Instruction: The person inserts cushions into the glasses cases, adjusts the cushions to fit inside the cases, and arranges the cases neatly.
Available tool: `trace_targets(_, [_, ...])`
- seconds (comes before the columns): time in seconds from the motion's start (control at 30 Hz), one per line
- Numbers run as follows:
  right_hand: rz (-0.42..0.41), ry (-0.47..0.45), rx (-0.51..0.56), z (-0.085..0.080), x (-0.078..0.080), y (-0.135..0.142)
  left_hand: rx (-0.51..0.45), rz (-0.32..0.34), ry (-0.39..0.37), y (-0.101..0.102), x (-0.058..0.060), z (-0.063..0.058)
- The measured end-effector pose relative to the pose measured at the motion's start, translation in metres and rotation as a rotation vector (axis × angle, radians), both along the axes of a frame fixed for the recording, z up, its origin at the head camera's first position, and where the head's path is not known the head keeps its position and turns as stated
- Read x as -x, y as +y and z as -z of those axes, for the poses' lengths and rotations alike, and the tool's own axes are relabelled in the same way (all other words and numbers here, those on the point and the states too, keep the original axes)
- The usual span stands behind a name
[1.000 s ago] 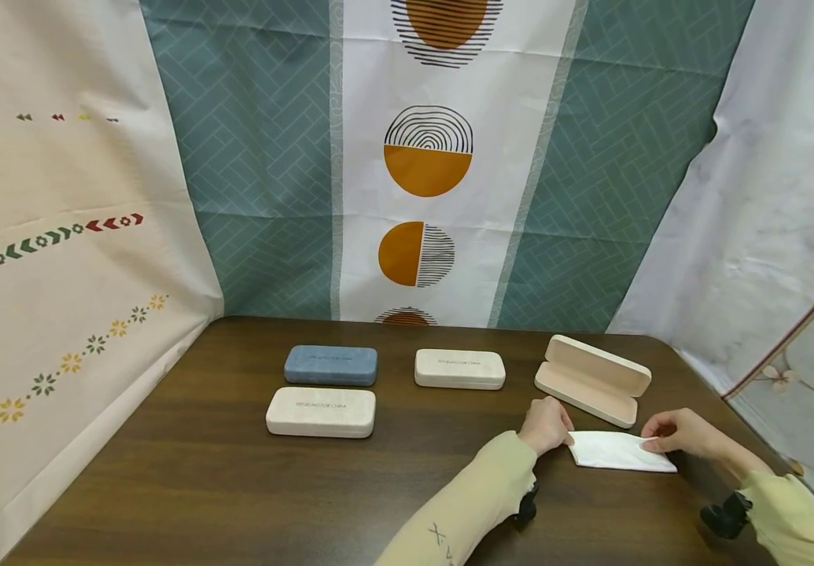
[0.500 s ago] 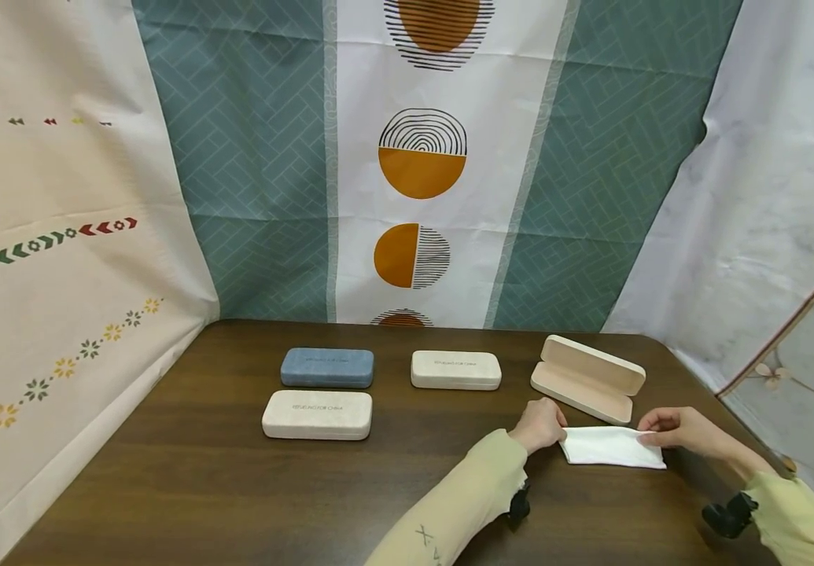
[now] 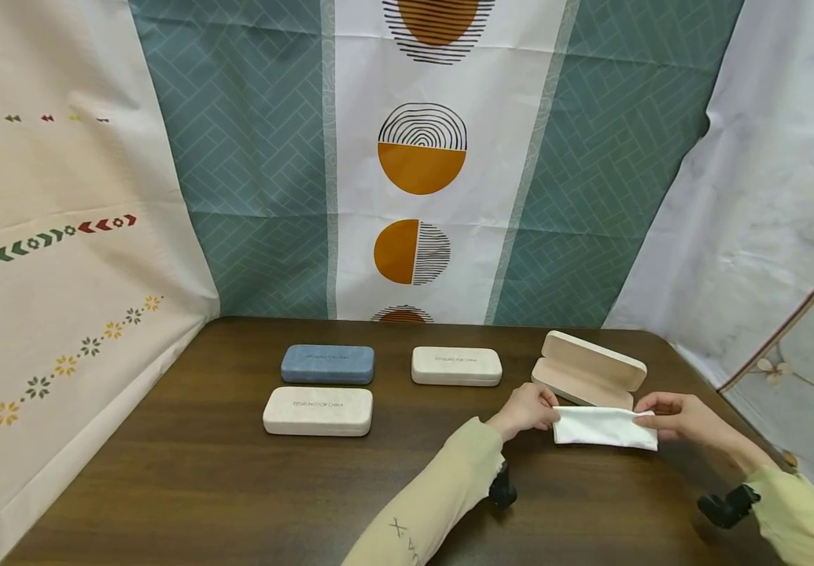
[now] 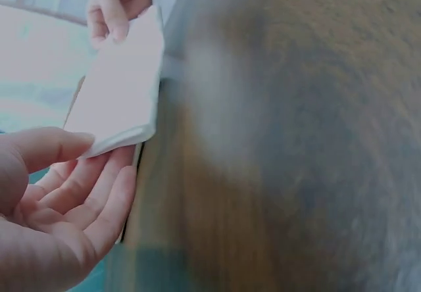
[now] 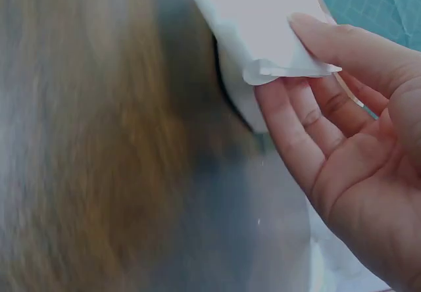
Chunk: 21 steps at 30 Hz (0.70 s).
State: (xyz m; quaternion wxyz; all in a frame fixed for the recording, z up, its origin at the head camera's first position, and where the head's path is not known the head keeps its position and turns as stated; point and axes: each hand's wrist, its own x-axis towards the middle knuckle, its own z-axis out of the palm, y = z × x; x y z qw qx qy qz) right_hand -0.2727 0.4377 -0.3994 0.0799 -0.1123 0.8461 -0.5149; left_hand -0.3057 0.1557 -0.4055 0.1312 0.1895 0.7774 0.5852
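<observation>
A white folded cloth [image 3: 601, 427] spans between both hands at the right of the table, overlapping the front of an opened cream glasses case [image 3: 586, 371] in the head view. My left hand [image 3: 525, 409] pinches its left end, thumb on top and fingers beneath, as the left wrist view shows with the cloth [image 4: 122, 85] stretching away. The right end is pinched by my right hand [image 3: 683, 424]; in the right wrist view the thumb lies over the folded layers and the fingers [image 5: 289, 127] support them from below. The case's lid is tipped back, its lining showing.
Three closed glasses cases stand on the brown table [image 3: 237, 487]: a blue one [image 3: 327, 365] at back left, a cream one [image 3: 318, 411] in front of it, and another cream one [image 3: 457, 366] at back centre. Patterned cloth hangings [image 3: 265, 157] enclose the table's back and sides.
Both hands have raised the white cloth and moved it away from me, toward the opened case, whose front it now overlaps. The closed cases have stayed put.
</observation>
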Motion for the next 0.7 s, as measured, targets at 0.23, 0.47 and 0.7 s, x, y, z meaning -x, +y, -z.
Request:
trace_targets(0.23, [0.042,0.034,0.159,0.0,0.004,-0.016,-0.237,-0.012,-0.034,-0.016,0.012,0.002])
trace_targets(0.47, [0.052,0.062,0.218,0.004,0.005,-0.035,-0.401,-0.068,-0.03,-0.026,0.017,0.009])
trace_targets(0.7, [0.066,0.08,0.236,0.005,0.009,-0.046,-0.431,-0.177,0.051,-0.03,0.018,0.011])
